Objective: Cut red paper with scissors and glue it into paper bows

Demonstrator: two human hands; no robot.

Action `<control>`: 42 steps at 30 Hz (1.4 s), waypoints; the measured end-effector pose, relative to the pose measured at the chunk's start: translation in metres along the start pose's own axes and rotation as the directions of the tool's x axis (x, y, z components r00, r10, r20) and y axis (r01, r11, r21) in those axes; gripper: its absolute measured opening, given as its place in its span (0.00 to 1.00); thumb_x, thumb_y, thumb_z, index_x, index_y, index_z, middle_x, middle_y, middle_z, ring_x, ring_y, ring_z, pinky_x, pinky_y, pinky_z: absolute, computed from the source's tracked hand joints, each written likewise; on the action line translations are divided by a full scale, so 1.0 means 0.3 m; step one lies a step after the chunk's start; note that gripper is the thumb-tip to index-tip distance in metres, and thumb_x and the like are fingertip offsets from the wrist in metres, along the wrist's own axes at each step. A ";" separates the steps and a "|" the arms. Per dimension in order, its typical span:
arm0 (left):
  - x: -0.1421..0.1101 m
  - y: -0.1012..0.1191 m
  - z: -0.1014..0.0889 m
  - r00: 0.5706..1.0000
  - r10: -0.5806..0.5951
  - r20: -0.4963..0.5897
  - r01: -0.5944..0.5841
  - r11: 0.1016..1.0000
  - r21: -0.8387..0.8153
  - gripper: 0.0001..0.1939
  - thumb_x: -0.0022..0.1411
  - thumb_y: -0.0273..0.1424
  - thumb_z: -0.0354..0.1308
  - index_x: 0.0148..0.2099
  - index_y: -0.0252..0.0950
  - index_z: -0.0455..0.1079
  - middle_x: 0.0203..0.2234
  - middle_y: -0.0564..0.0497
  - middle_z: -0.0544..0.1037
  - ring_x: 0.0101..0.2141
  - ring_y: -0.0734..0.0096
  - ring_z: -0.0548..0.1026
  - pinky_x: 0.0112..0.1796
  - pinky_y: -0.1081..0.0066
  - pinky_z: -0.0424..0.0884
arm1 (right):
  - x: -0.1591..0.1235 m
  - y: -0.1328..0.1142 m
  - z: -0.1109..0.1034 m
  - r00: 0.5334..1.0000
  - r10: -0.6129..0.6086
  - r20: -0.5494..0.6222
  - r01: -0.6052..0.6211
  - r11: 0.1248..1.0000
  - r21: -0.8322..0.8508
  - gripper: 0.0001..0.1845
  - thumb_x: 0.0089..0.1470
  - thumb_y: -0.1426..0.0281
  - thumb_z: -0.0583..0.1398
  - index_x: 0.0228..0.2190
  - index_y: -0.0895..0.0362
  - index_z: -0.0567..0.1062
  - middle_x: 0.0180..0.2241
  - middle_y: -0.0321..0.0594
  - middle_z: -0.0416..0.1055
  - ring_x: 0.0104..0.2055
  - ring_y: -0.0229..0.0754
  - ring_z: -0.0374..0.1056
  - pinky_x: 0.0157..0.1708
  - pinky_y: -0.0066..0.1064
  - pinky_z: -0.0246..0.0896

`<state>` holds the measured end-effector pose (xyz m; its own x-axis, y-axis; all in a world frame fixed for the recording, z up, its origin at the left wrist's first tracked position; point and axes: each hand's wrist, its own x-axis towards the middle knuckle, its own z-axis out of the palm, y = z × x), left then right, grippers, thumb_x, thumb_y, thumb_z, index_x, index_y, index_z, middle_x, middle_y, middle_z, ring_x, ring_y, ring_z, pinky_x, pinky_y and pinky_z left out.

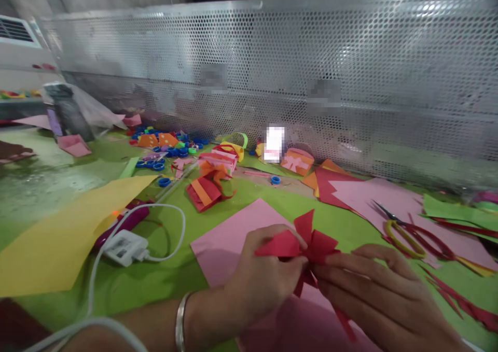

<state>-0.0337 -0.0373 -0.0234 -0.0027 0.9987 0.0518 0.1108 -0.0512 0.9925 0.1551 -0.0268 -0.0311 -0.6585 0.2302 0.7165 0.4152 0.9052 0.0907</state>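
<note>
A red paper bow [307, 243] is pinched between both hands over a pink sheet [233, 238] on the green table. My left hand [260, 279], with a silver bangle on its wrist, grips the bow's left loop. My right hand [377, 295] holds its centre and right side, fingers pointing left. A red strip trails down from the bow under my right hand.
Scissors with yellow handles [400, 233] lie on pink paper at right, beside red strips [459, 300]. A yellow sheet [58, 233], a white charger with its cable [124, 248] and a purple tool sit at left. Folded paper pieces and blue rings [163, 150] crowd the back by the perforated metal wall.
</note>
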 end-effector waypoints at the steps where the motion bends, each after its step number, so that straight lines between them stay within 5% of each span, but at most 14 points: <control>1: -0.004 -0.005 -0.001 0.999 0.034 0.007 -0.034 0.999 0.030 0.05 0.48 0.22 0.58 0.27 0.36 0.71 0.23 0.54 0.75 0.24 0.72 0.73 0.26 0.75 0.70 | 0.008 -0.005 -0.002 0.998 -0.060 0.021 0.060 0.998 -0.012 0.14 0.66 0.73 0.51 0.38 0.52 0.76 0.37 0.33 0.80 0.43 0.38 0.73 0.47 0.36 0.60; 3: -0.015 -0.009 -0.004 0.991 0.123 0.062 -0.127 0.990 0.067 0.06 0.51 0.22 0.56 0.29 0.36 0.72 0.25 0.53 0.76 0.26 0.73 0.72 0.27 0.76 0.68 | 0.030 -0.009 -0.005 0.986 -0.158 0.058 0.160 0.987 -0.020 0.13 0.65 0.75 0.52 0.37 0.55 0.76 0.36 0.35 0.80 0.42 0.37 0.74 0.46 0.35 0.61; 6: -0.030 -0.009 -0.007 0.958 0.222 0.180 -0.241 0.966 0.091 0.10 0.54 0.20 0.53 0.36 0.35 0.73 0.27 0.52 0.77 0.27 0.73 0.73 0.29 0.77 0.68 | 0.065 -0.007 -0.012 0.994 -0.112 -0.010 0.112 0.994 -0.017 0.11 0.61 0.77 0.54 0.32 0.56 0.75 0.30 0.34 0.80 0.35 0.37 0.75 0.41 0.32 0.65; 11: -0.040 -0.012 0.002 0.966 0.214 0.147 -0.233 0.964 0.126 0.17 0.50 0.15 0.52 0.40 0.36 0.72 0.32 0.50 0.80 0.33 0.71 0.77 0.34 0.76 0.69 | 0.088 -0.006 -0.026 0.996 -0.064 -0.059 0.061 0.997 -0.038 0.12 0.58 0.78 0.55 0.28 0.54 0.74 0.27 0.35 0.79 0.31 0.38 0.75 0.35 0.31 0.68; 17: -0.023 0.003 0.006 0.986 0.011 0.167 0.006 0.994 -0.105 0.08 0.48 0.19 0.58 0.32 0.35 0.69 0.25 0.52 0.76 0.29 0.72 0.75 0.31 0.76 0.69 | 0.082 -0.012 -0.034 0.997 -0.013 -0.071 0.012 1.000 -0.017 0.10 0.60 0.76 0.55 0.31 0.52 0.74 0.28 0.34 0.80 0.32 0.38 0.76 0.34 0.31 0.68; 22: 0.004 0.009 0.001 0.987 -0.108 0.118 0.137 0.952 -0.273 0.19 0.33 0.16 0.64 0.31 0.35 0.69 0.26 0.54 0.74 0.29 0.73 0.72 0.29 0.76 0.68 | 0.073 0.000 -0.032 0.996 0.033 -0.088 -0.033 0.999 -0.005 0.11 0.62 0.75 0.54 0.32 0.53 0.74 0.29 0.33 0.80 0.31 0.36 0.76 0.35 0.32 0.66; 27: 0.000 0.011 -0.004 0.946 -0.267 0.182 0.314 0.892 -0.325 0.16 0.35 0.20 0.63 0.31 0.36 0.68 0.20 0.59 0.71 0.21 0.78 0.66 0.24 0.76 0.62 | 0.063 0.006 -0.017 0.992 0.070 -0.105 -0.064 0.996 0.061 0.09 0.59 0.76 0.56 0.31 0.54 0.75 0.27 0.34 0.78 0.30 0.37 0.75 0.33 0.31 0.67; 31: -0.002 0.024 -0.010 0.934 -0.290 0.207 0.330 0.923 -0.196 0.06 0.38 0.21 0.62 0.22 0.33 0.68 0.18 0.57 0.70 0.21 0.79 0.64 0.24 0.76 0.60 | 0.041 0.003 0.004 0.975 0.140 -0.172 -0.125 0.987 0.100 0.11 0.60 0.75 0.55 0.32 0.51 0.76 0.28 0.34 0.78 0.30 0.39 0.75 0.35 0.33 0.67; 42: 0.008 0.022 0.001 0.941 -0.296 0.166 0.335 0.887 -0.319 0.07 0.35 0.19 0.60 0.23 0.32 0.70 0.18 0.57 0.71 0.20 0.79 0.65 0.23 0.77 0.62 | 0.060 0.008 -0.016 0.991 0.046 -0.126 -0.042 0.999 0.029 0.12 0.60 0.76 0.55 0.32 0.52 0.76 0.28 0.33 0.79 0.29 0.37 0.75 0.35 0.31 0.67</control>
<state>-0.0328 -0.0353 -0.0167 0.1294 0.9560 -0.2632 -0.2195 0.2864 0.9326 0.1472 -0.0223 -0.0147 -0.5541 0.2245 0.8016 0.4241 0.9048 0.0398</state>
